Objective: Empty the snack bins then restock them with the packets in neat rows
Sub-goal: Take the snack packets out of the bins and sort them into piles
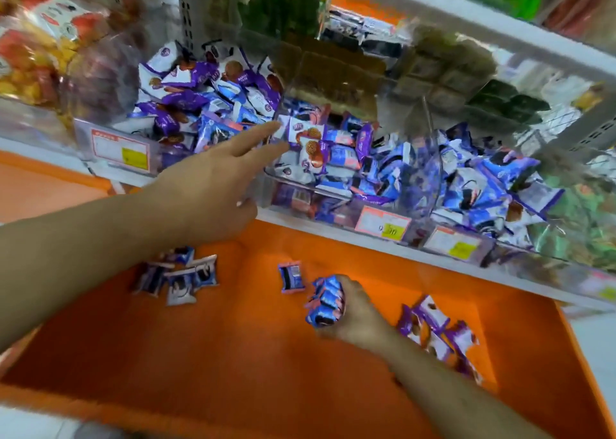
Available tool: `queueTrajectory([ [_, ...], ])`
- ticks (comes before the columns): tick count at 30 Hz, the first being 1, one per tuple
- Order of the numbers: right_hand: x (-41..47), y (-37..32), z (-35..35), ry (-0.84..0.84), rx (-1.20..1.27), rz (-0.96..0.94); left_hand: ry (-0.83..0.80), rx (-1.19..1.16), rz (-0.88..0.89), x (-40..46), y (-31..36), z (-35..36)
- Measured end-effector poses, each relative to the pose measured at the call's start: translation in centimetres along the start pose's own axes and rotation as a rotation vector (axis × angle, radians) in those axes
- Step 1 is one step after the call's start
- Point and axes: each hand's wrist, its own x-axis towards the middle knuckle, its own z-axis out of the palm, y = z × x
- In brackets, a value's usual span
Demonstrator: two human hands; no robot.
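Three clear snack bins stand on a white shelf, each heaped with purple, blue and white packets: a left bin (pixel 100 158), a middle bin (pixel 300 202) and a right bin (pixel 506 248). My left hand (pixel 213 178) reaches with straight fingers to the middle bin's left wall, fingertips near a white packet (pixel 300 132). Lower down, my right hand (pixel 353 315) grips a small stack of blue packets (pixel 325 300) over the orange surface (pixel 233 355). On that surface lie a group of blue-and-white packets (pixel 180 277), one single packet (pixel 291 277) and a purple pile (pixel 436 332).
Price labels (pixel 383 223) hang on the bin fronts. Bagged red and yellow snacks (pixel 43 55) sit at the upper left. Dark packets (pixel 460 75) fill bins on the shelf behind. The orange surface has a raised front rim (pixel 166 408).
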Motion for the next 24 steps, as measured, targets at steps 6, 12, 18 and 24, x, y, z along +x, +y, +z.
queueTrajectory([
  [6,4.3,7.1,2.0,0.032,-0.161,-0.046,0.122,-0.022,0.023,0.5,0.1,0.1],
  [12,0.8,-0.1,-0.3,0.081,-0.079,-0.05,0.094,0.002,-0.025,0.8,0.6,-0.2],
  [18,-5.6,-13.3,-3.9,0.063,-0.227,-0.295,-0.009,0.02,-0.121,0.8,1.2,-1.3],
  [24,-5.1,-23.3,-10.2,0.343,-0.224,-0.555,-0.038,-0.046,-0.115,0.8,0.8,-1.7],
])
